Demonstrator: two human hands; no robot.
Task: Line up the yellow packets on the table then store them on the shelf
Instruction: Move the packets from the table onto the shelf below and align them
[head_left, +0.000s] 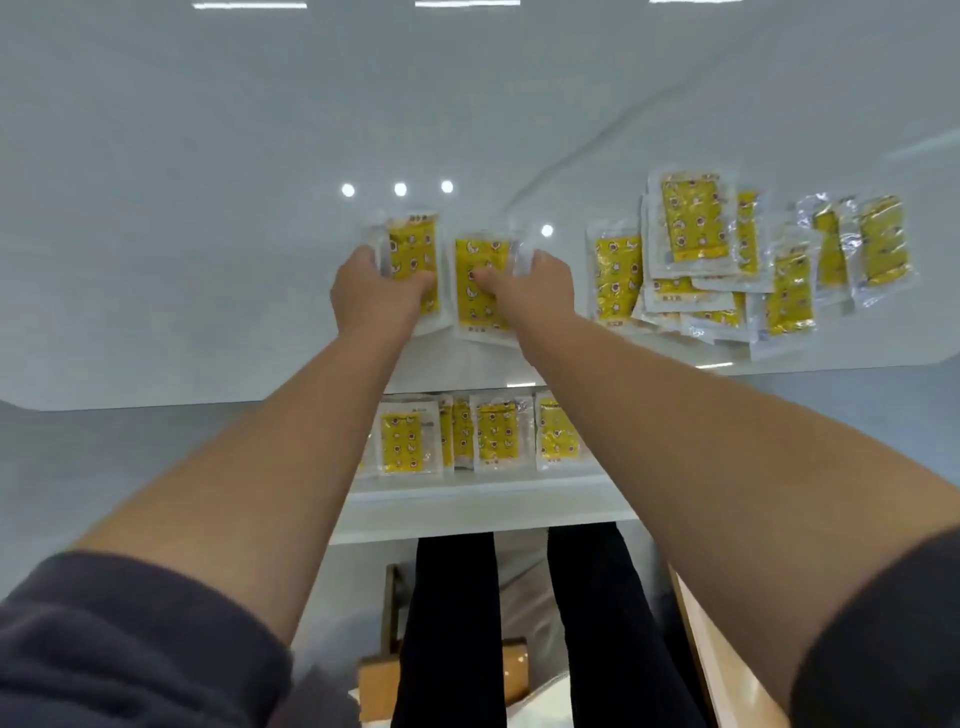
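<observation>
Two yellow packets lie side by side on the glossy white table. My left hand holds the left packet, thumb on its yellow face and fingers at its left edge. My right hand holds the right packet the same way, thumb on top and fingers round its right edge. A loose heap of several yellow packets lies to the right on the table. On the white shelf below the table edge, several packets stand in a row.
Below the shelf are my dark-trousered legs, a wooden stool and a wooden edge at the right. Ceiling lights reflect in the tabletop.
</observation>
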